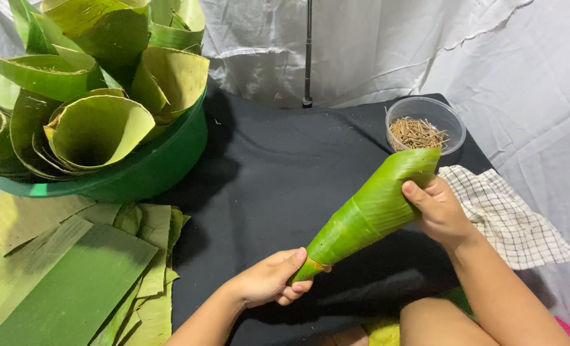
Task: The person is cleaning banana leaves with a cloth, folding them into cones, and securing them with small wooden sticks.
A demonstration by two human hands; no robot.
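Black cloth covers the table [278, 173], with a green basin [144, 170] of rolled leaf cones at the far left and flat leaf strips [73, 275] stacked before it. Held above the cloth, tip toward the person, is a banana-leaf cone [368, 214], glossy green, ribbed, with a pale band near its point. Shaping seems the step in hand; fixing the overlap looks due next, judging by the clear bowl of small sticks [419, 131] beside the checked cloth [509, 218]. Left hand [269, 279] has its grip closed on the tip; right hand [439, 211] clasps the wide end.
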